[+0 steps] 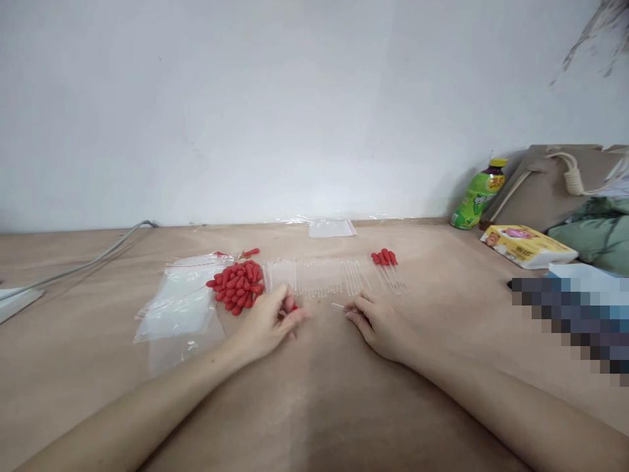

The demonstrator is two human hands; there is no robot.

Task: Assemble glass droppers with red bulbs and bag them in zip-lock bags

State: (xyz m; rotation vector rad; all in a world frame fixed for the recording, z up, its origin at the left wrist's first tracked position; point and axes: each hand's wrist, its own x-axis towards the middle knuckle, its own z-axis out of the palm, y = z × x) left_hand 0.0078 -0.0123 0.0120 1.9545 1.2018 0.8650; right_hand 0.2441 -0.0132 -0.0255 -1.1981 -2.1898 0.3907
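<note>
My left hand (275, 319) is closed on a red rubber bulb (295, 307), of which only a small part shows between the fingers. In my right hand (376, 321) a thin clear dropper tube (338, 306) is pinched, its end pointing left toward my other hand. A pile of red rubber bulbs (238, 286) lies just left of my left hand. Beyond both hands, a row of clear tubes (319, 276) is laid side by side. To the right, several droppers (387, 265) lie together with red bulbs on their far ends.
Clear plastic bags (179, 301) lie left of the pile, and a white packet (332, 228) is by the wall. A grey cable (113, 248) runs along the left. At right stand a green bottle (479, 196), a yellow tissue pack (528, 246) and a beige bag (540, 187).
</note>
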